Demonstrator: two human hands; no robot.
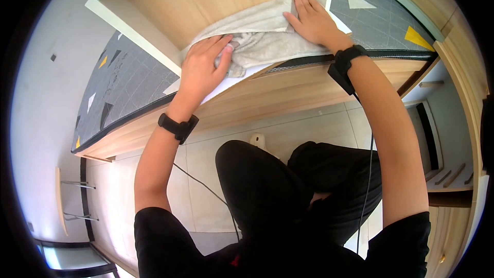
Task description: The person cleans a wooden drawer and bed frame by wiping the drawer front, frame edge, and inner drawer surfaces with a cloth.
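A light grey, soft folded cloth (278, 46) lies along the near side of an open wood-grain box with white edges (139, 31), which looks like a drawer or shelf unit. My left hand (206, 67) rests on the cloth's left end, fingers stretched forward and thumb apart. On its right end lies my right hand (315, 23), palm down, with the thumb spread from the fingers. Neither hand visibly grips the fabric. The cloth's exact kind cannot be made out. Black bands with cables are on both wrists.
The box stands on a grey mattress (134, 69) with white, yellow and black triangles, on a wooden bed frame (278, 87). My bent knees (252, 180) are below it. Open wooden compartments (447, 123) stand at the right, and a folding seat (62, 201) at the left wall.
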